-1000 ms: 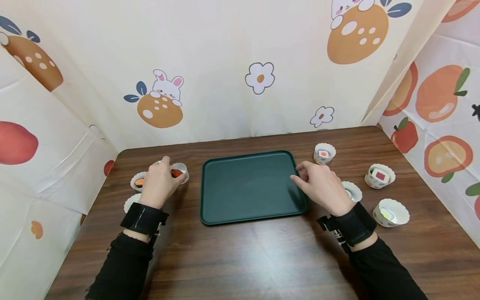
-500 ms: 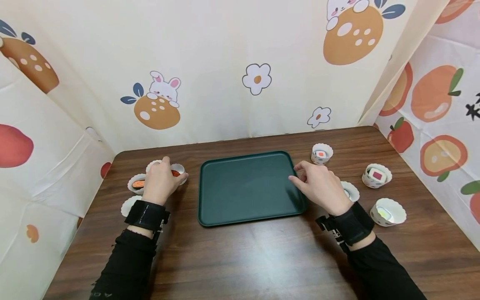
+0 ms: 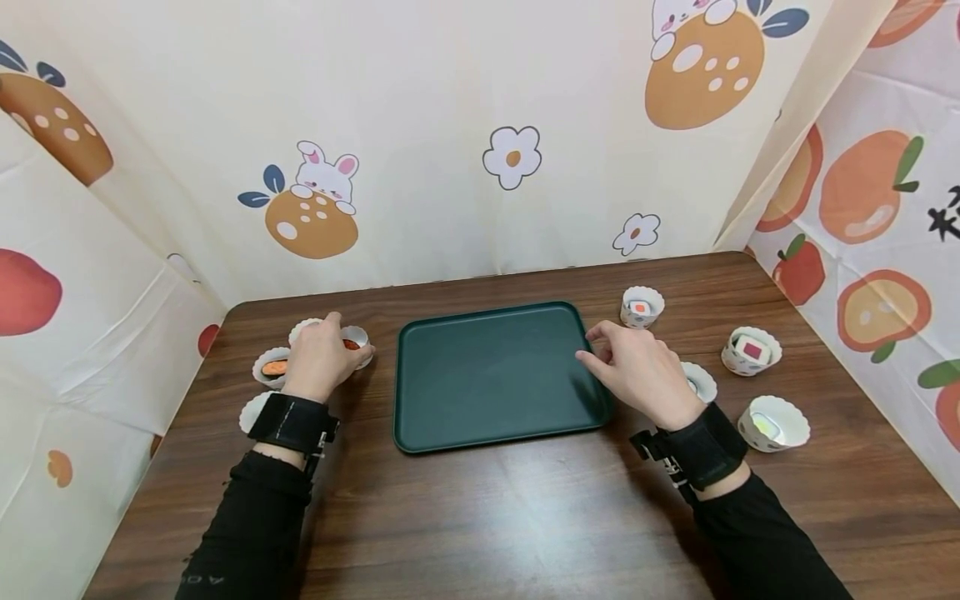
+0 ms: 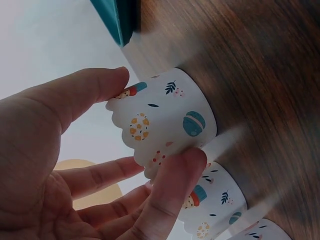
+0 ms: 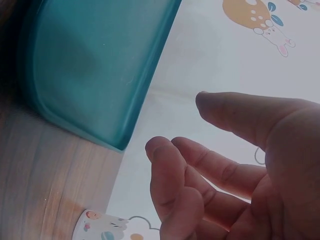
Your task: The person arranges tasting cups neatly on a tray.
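My left hand (image 3: pixel 318 360) is at a white scalloped paper cup (image 3: pixel 365 337) with a reddish piece inside. In the left wrist view, the thumb lies at the rim of this printed cup (image 4: pixel 167 117) and a finger presses its side, pinching it between them. The cup stands on the table. My right hand (image 3: pixel 637 371) hovers by the right edge of the dark green tray (image 3: pixel 495 375), fingers loosely bent. Nothing lies between its thumb and fingers in the right wrist view, where the tray's corner (image 5: pixel 90 65) shows beside them.
Near my left hand stand more paper cups, one with an orange-topped piece (image 3: pixel 275 367). On the right are several others, holding small pieces: a back cup (image 3: pixel 642 312), a far right cup (image 3: pixel 752 358) and a front cup (image 3: pixel 774 433). Another cup (image 3: pixel 701 382) is partly behind my right hand.
The head view has shifted slightly, so everything sits a little further left. Both hands keep nearly the same places, the left at its cup and the right beside the tray.
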The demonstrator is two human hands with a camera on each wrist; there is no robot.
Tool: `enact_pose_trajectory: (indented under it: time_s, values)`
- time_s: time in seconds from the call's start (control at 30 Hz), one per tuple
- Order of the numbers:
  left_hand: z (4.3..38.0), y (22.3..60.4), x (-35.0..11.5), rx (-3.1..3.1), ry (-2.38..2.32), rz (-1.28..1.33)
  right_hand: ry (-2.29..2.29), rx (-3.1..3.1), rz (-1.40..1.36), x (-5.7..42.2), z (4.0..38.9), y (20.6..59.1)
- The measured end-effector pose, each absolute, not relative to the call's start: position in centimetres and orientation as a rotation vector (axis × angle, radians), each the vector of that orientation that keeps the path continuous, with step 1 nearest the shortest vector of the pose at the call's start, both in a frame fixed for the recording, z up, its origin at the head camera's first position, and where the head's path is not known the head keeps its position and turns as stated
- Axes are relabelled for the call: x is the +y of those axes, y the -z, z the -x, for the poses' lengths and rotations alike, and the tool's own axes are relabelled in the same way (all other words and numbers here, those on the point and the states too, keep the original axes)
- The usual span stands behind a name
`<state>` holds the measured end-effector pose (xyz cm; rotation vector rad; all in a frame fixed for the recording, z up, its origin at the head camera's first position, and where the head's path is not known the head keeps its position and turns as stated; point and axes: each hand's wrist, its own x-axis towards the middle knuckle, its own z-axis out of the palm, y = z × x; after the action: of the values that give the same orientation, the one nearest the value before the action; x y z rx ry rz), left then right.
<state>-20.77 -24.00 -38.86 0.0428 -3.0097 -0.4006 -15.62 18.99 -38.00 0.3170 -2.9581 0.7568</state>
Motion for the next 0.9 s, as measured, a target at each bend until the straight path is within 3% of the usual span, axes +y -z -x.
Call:
enact_pose_trajectory:
  time_s: [0.9]
  values:
    - [19.5, 37.5, -22.7, -2.88, 0.473, 0.103, -0.822, -2.938, -0.363, 18.9, 15.5, 37.3]
